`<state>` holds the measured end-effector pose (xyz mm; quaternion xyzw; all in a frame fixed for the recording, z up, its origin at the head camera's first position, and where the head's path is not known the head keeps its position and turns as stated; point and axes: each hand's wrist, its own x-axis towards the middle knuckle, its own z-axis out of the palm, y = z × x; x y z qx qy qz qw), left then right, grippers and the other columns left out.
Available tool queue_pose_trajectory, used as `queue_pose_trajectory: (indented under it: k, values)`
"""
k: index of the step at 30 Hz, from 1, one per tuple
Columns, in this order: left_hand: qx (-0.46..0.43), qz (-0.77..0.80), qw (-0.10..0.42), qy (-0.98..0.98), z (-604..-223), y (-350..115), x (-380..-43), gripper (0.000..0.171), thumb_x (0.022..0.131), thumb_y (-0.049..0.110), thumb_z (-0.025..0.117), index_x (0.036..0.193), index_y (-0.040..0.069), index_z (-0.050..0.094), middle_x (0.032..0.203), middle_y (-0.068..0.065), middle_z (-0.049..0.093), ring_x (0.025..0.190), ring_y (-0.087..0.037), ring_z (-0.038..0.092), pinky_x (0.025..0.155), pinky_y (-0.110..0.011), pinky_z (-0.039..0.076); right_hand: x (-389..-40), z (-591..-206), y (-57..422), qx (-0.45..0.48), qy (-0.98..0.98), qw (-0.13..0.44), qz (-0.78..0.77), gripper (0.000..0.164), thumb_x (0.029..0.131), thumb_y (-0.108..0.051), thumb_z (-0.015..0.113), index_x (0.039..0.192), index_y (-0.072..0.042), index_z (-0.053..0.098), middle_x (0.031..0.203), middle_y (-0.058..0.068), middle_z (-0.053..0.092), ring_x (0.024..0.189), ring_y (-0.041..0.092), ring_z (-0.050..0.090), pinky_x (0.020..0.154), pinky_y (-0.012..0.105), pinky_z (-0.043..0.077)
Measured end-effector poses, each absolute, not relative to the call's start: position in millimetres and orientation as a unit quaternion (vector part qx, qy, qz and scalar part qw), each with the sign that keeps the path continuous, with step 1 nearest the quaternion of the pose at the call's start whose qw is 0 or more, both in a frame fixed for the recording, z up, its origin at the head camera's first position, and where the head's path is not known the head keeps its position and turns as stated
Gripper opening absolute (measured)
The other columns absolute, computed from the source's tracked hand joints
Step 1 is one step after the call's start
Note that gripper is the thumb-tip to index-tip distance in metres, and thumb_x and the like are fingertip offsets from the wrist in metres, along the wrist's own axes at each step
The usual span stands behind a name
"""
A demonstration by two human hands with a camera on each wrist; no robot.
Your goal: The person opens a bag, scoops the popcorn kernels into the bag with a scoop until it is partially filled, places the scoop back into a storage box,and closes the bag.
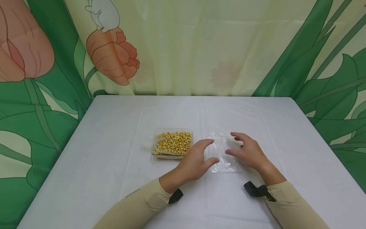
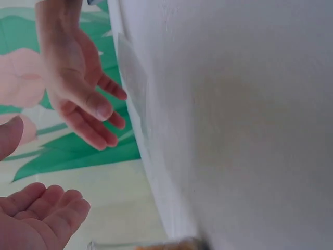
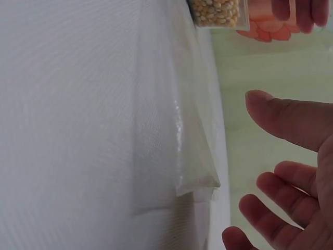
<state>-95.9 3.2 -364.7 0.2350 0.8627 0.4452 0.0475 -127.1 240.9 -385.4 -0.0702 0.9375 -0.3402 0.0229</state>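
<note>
A clear plastic bag (image 1: 221, 151) lies flat on the white table between both hands; the right wrist view shows its crinkled film (image 3: 184, 146) from the side. My left hand (image 1: 195, 161) hovers at the bag's left side, thumb and fingers spread with nothing between them. Over the bag's right side is my right hand (image 1: 248, 152), its fingers loosely bent and holding nothing. Just left of the bag stands a clear rectangular container (image 1: 152, 152) full of yellow corn kernels (image 1: 177, 143). A pale scoop-like piece (image 1: 164, 152) lies among the kernels, and the left hand overlaps the container's right corner.
The white cloth-covered table (image 1: 100, 152) reaches back to a curtain (image 1: 186, 57) printed with flowers and leaves. Black wrist devices (image 1: 255, 190) sit by both beige sleeves (image 1: 143, 203).
</note>
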Motion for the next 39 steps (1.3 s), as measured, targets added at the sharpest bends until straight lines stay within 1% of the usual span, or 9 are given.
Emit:
queue_pose_trajectory:
  k: [3,9,13,17,25,32,39]
  values:
    - [0.225,0.449,0.042,0.864,-369.9,11.7,-95.9,0.06,0.093,0.021,0.074,0.143,0.001,0.049,0.144,-0.012,0.051,0.135,-0.024,0.046,0.111,-0.036,0.037,-127.5,-387.6,241.3,-0.064,0.938,0.022,-0.341,0.073,0.085,-0.024,0.08,0.144,0.002,0.047,0.141,0.026,0.051,0.124,0.043,0.052,0.096,0.058,0.047]
    - [0.173,0.488,0.057,0.854,-376.6,21.7,-98.3,0.062,0.094,0.019,0.072,0.145,-0.001,0.044,0.147,-0.014,0.046,0.137,-0.028,0.042,0.112,-0.041,0.036,-127.1,-391.0,239.7,-0.045,0.939,0.019,-0.341,0.074,0.084,-0.026,0.081,0.144,0.002,0.048,0.138,0.028,0.052,0.12,0.045,0.054,0.095,0.059,0.048]
    - [0.148,0.495,0.069,0.854,-376.3,25.3,-101.4,0.06,0.093,0.018,0.073,0.144,-0.001,0.046,0.146,-0.013,0.048,0.137,-0.027,0.043,0.112,-0.04,0.036,-127.2,-392.9,240.2,-0.039,0.94,0.021,-0.339,0.073,0.084,-0.026,0.08,0.143,0.002,0.048,0.136,0.026,0.054,0.116,0.044,0.056,0.094,0.058,0.048]
    - [0.129,0.492,0.091,0.856,-376.9,27.5,-104.6,0.059,0.093,0.018,0.073,0.143,-0.001,0.047,0.145,-0.013,0.05,0.136,-0.026,0.045,0.112,-0.039,0.037,-127.6,-394.4,240.3,-0.035,0.942,0.032,-0.332,0.072,0.085,-0.026,0.08,0.143,0.002,0.047,0.137,0.025,0.055,0.118,0.043,0.055,0.095,0.058,0.047]
    - [0.104,0.475,0.135,0.863,-379.9,29.6,-107.8,0.061,0.091,0.018,0.075,0.143,-0.002,0.049,0.143,-0.014,0.052,0.132,-0.027,0.049,0.108,-0.04,0.041,-127.8,-394.1,236.1,-0.026,0.945,0.058,-0.321,0.076,0.086,-0.03,0.079,0.145,0.002,0.046,0.136,0.031,0.054,0.127,0.047,0.048,0.103,0.062,0.04]
    - [0.086,0.449,0.156,0.875,-383.6,33.1,-111.2,0.067,0.091,0.021,0.076,0.145,-0.005,0.045,0.145,-0.018,0.049,0.136,-0.029,0.045,0.111,-0.041,0.038,-125.0,-393.7,234.4,-0.032,0.945,0.063,-0.32,0.074,0.086,-0.03,0.078,0.144,0.002,0.047,0.134,0.03,0.055,0.126,0.046,0.049,0.102,0.061,0.041]
    - [0.091,0.422,0.174,0.885,-382.7,36.2,-114.4,0.071,0.091,0.024,0.075,0.147,-0.006,0.041,0.147,-0.019,0.047,0.136,-0.029,0.045,0.111,-0.041,0.037,-123.8,-394.5,233.8,-0.029,0.946,0.065,-0.315,0.072,0.087,-0.029,0.077,0.145,0.001,0.047,0.135,0.029,0.055,0.124,0.047,0.051,0.1,0.061,0.043]
